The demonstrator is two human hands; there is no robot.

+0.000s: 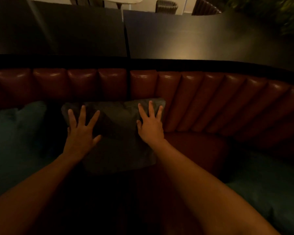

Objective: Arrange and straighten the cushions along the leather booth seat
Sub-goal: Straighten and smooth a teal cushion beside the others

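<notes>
Left hand (pixel 81 131) and right hand (pixel 150 126) flat, fingers spread, pressing grey cushion (pixel 116 133); gripping nothing. Cushion long axis 9-to-3, leaning on backrest (pixel 202 99) at 12.

Beyond the dark partition (pixel 193 36) you see a pale round table (pixel 122 0), wicker chairs (pixel 166 6) and foliage (pixel 288 14).

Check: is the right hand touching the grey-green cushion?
Touching. Head view shows the right hand lying flat, fingers spread, on the grey-green cushion.
</notes>
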